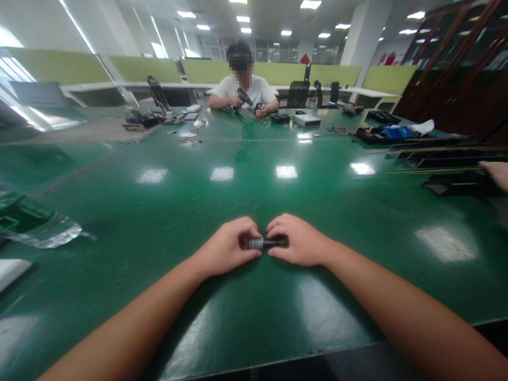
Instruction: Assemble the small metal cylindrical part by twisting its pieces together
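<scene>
A small dark cylinder with a grey section (256,244) lies crosswise between my two hands, at or just above the green tabletop (254,196). My left hand (232,243) curls around its grey end, thumb nearer me and fingers on the far side. Around the dark end, my right hand (297,241) is curved in the same way. A narrow gap separates the fingertips of the two hands. Both ends of the cylinder are partly hidden inside the hands, and its exact kind cannot be made out.
A clear plastic bottle (37,222) lies at the left, above a white object (11,272). Across the table a person (244,92) holds a dark power tool (245,97). Black trays (436,157) and another person's hand (498,173) are at the right.
</scene>
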{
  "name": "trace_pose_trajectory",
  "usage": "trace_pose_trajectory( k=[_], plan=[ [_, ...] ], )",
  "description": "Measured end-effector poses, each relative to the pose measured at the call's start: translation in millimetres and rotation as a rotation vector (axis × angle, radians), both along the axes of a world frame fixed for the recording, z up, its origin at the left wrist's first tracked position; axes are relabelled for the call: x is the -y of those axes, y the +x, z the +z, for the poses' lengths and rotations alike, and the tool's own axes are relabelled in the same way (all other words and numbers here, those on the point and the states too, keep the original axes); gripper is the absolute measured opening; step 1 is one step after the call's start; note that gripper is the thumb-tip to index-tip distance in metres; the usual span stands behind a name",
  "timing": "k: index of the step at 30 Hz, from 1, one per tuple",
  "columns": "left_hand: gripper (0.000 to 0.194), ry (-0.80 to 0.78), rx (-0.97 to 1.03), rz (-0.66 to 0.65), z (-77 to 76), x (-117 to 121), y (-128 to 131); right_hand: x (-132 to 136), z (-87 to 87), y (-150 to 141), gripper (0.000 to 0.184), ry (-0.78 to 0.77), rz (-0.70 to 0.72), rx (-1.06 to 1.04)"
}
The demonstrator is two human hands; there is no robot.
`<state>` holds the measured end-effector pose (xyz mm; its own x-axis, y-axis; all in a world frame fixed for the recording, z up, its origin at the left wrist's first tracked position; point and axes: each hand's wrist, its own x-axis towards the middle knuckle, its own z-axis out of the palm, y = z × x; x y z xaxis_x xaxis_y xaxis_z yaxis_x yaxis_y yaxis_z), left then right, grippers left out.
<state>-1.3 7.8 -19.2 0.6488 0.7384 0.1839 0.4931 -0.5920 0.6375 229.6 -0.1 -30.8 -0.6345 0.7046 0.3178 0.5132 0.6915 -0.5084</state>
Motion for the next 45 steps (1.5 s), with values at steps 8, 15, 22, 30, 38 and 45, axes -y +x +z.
trace_pose_trajectory(
  k=[8,15,22,30,38,45],
  plan=[
    [0.014,-0.018,-0.013,0.023,0.1,0.7,0.5,0.3,-0.5,-2.0,0.014,-0.009,0.005,-0.048],
    [0.016,-0.006,-0.030,0.026,0.9,0.7,0.8,-0.7,-2.3,-2.1,0.012,-0.019,-0.001,-0.029],
    [0.017,-0.039,-0.022,0.034,0.9,1.0,0.6,-1.2,-2.5,-1.2,0.010,-0.006,0.007,-0.037],
    [0.016,-0.047,-0.021,0.039,1.1,0.7,0.9,-1.9,-1.1,1.1,0.010,-0.007,-0.007,-0.017],
    [0.016,-0.028,-0.036,0.045,2.1,0.6,1.1,-2.3,0.1,2.3,0.010,-0.005,-0.012,-0.004],
    [0.017,-0.038,-0.034,0.045,0.2,0.4,0.7,-3.4,0.7,3.8,0.010,-0.001,-0.001,0.012]
  ],
)
